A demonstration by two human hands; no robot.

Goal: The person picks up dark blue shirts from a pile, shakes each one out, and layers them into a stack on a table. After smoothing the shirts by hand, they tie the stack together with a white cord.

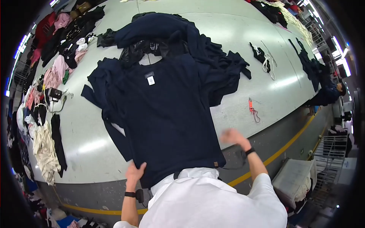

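Observation:
A dark navy knit top [168, 114] lies spread on the pale table, its neck away from me and its hem over the near edge. Inside the neckline are a dark label and a white tag [150, 80]; a small brown patch [216, 164] marks the hem's right end. My left hand [134, 173] is at the hem's left corner, thumb against the fabric; whether its fingers grip is unclear. Off the garment's right side, my right hand [234, 137] is raised, blurred by motion, with nothing visible in it. More navy garments [159, 28] are heaped beyond the neck.
On the table's right lie orange-handled thread snips [251, 106] with a cord, and a black strip with white cord [266, 61]. Mixed clothes [54, 71] and cream fabric [45, 151] line the left. A person [328, 92] is at the far right. A plastic bin [293, 179] stands behind right.

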